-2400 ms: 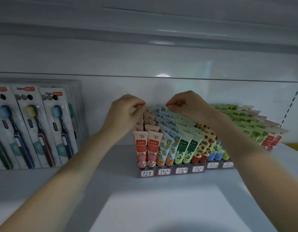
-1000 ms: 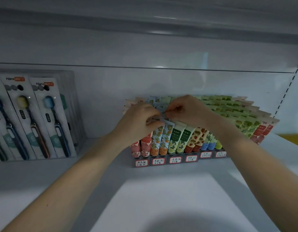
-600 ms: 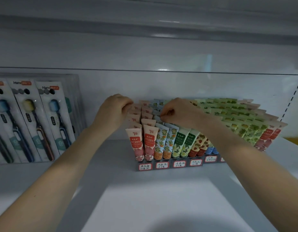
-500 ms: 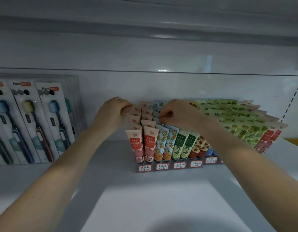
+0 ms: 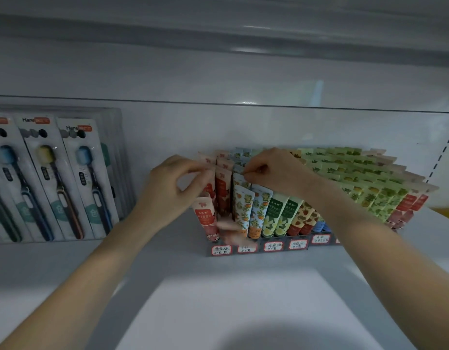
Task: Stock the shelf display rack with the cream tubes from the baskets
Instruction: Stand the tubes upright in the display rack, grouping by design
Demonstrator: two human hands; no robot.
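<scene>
A dark display rack (image 5: 259,251) with handwritten price labels stands on the white shelf, packed with rows of upright cream tubes. My left hand (image 5: 176,190) is at the rack's left end, fingers pinched on the top of a pink cream tube (image 5: 221,190) in the pink columns. A pink blur (image 5: 228,229) shows low at the front of the second column. My right hand (image 5: 275,170) reaches over the middle rows and pinches the top edge of an orange-patterned cream tube (image 5: 239,180). The green tubes (image 5: 369,180) fan out to the right.
Boxed toothbrush packs (image 5: 67,178) stand upright at the left of the shelf (image 5: 218,311), close to my left forearm. The upper shelf's edge (image 5: 243,46) runs overhead. A yellow object (image 5: 446,213) shows at the far right edge.
My left hand has moved right from the rack's back left corner onto the pink columns. The front pink tube in the second column is now a blur. My right hand has stayed on the patterned tubes.
</scene>
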